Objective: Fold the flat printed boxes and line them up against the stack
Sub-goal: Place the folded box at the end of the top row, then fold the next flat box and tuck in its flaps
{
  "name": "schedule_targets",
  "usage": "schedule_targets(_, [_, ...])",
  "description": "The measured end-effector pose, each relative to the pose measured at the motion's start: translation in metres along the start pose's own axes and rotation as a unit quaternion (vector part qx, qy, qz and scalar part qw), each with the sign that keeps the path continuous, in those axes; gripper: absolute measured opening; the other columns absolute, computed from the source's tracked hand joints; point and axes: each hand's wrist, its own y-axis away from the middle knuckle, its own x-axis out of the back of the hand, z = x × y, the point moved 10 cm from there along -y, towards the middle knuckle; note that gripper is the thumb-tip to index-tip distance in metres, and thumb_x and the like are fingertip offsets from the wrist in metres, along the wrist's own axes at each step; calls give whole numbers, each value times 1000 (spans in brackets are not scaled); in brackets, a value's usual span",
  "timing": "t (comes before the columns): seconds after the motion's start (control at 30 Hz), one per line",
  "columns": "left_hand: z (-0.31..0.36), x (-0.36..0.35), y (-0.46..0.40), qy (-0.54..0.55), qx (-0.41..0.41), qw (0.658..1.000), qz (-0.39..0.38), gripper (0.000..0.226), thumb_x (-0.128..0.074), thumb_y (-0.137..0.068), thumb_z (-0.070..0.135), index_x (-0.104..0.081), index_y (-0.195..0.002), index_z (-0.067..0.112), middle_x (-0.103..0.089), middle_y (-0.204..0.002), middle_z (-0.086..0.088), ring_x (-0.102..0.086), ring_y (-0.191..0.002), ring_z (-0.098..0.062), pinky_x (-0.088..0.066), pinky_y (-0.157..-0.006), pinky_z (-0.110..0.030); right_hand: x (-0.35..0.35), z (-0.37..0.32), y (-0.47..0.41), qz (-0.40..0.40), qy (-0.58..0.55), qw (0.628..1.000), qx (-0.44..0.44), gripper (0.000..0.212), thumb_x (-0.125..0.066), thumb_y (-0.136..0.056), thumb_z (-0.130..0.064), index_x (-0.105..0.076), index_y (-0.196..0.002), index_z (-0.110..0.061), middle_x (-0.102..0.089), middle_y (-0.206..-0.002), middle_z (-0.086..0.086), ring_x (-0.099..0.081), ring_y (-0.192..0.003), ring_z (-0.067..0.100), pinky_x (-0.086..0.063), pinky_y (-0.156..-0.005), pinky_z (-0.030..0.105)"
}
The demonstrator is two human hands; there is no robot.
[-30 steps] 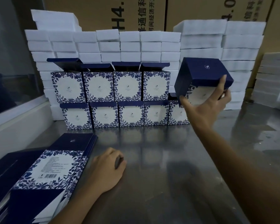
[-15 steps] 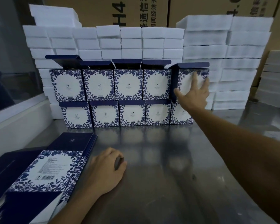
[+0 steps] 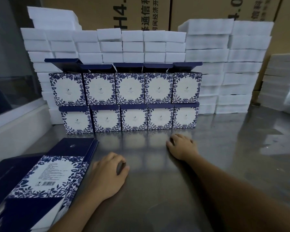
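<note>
Both of my hands are down on the steel worktop (image 3: 157, 195) and neither holds anything. My left hand (image 3: 107, 174) rests knuckles up with the fingers loosely curled under, just beside the pile of flat printed boxes (image 3: 45, 178) at my near left, so I judge it is parked there to draw the next blank off the top. My right hand (image 3: 181, 146) lies palm down further out, fingers bent and relaxed, near the foot of the folded boxes but not touching them; the forearm runs back across the worktop toward me.

Ten folded boxes (image 3: 129, 101) stand in two rows of five, one row on the other, printed fronts facing me. They back onto the stack of white foam blocks (image 3: 132, 46), which I take to be there as a straight fence: pushed against it, each box squares up with its neighbours. Lids on the upper row stand open and lean back against the foam, while the lower row's lids are pinned under the boxes above. The upper right box (image 3: 187, 87) sits flush with the one beside it, and its right side lines up with the box below.

Both rows look full across, so I would guess the next box begins a third tier or a new column on the right.
</note>
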Motion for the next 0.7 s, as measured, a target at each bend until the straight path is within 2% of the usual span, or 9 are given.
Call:
schedule_targets(0.13, [8, 3, 1, -13, -16, 1000, 7, 15, -49, -95, 48, -57, -99, 35, -50, -103, 19, -51, -97, -6, -36, -94, -30, 4, -10, 18, 15, -17, 1000, 11, 45, -38, -98, -52, -54, -133, -29, -51, -143, 1, -47, -131, 26, -30, -109, 41])
schedule_targets(0.27, [15, 10, 9, -135, -40, 990, 22, 22, -40, -96, 48, -58, -102, 34, -55, -101, 15, -56, -98, -9, -32, -100, -34, 5, -11, 44, 20, -39, 999, 13, 39, -45, -96, -49, -58, -127, -29, -55, -138, -2, -50, -127, 25, -31, -106, 40])
schedule_targets(0.37, [6, 32, 10, -207, -15, 976, 62, 31, -43, -94, 49, -61, -111, 31, -59, -111, 8, -59, -103, -15, -26, -107, -46, 13, -7, 53, 44, -65, 997, 13, 34, -50, -94, -47, -63, -121, -30, -59, -130, -3, -52, -122, 23, -33, -105, 39])
schedule_targets(0.43, [-16, 51, 10, -230, 47, 969, 77, 48, -45, -90, 58, -59, -124, 28, -57, -126, -1, -53, -118, -23, -26, -108, -54, 17, -6, 58, 47, -75, 996, 10, 32, -53, -93, -46, -65, -118, -30, -61, -126, -4, -53, -121, 22, -34, -104, 37])
schedule_targets(0.47, [-34, 58, 11, -240, 99, 964, 59, 61, -42, -87, 66, -51, -134, 29, -49, -139, -5, -44, -130, -27, -23, -110, -57, 18, -5, 60, 45, -81, 996, 8, 30, -55, -93, -45, -66, -116, -29, -62, -124, -3, -54, -120, 22, -35, -104, 37])
schedule_targets(0.53, [-75, 64, 16, -235, 209, 949, 0, 84, -30, -81, 83, -27, -149, 34, -21, -159, -9, -13, -147, -33, -12, -112, -65, 21, -2, 65, 48, -117, 992, -2, 24, -60, -92, -41, -70, -109, -28, -68, -116, -2, -59, -114, 23, -42, -100, 36])
schedule_targets(0.6, [-109, 63, 28, -179, 293, 938, -44, 98, -25, -73, 92, -13, -153, 38, 0, -164, -7, 7, -149, -34, -3, -109, -72, 27, 8, 68, 69, -198, 977, -27, 12, -65, -91, -34, -73, -95, -27, -73, -96, -3, -67, -99, 21, -49, -88, 31])
schedule_targets(0.63, [-121, 62, 36, -144, 324, 933, -59, 102, -26, -70, 95, -11, -154, 38, 5, -164, -6, 11, -149, -33, -2, -108, -74, 30, 15, 69, 83, -246, 965, -39, 9, -66, -90, -30, -72, -86, -26, -73, -84, -5, -69, -90, 16, -49, -80, 27])
schedule_targets(0.7, [-133, 57, 46, -105, 359, 924, -87, 108, -31, -66, 96, -7, -155, 38, 7, -164, -5, 8, -149, -34, -4, -109, -75, 36, 25, 72, 115, -316, 940, -60, 19, -67, -90, -22, -67, -71, -26, -69, -69, -11, -68, -73, 9, -47, -68, 21])
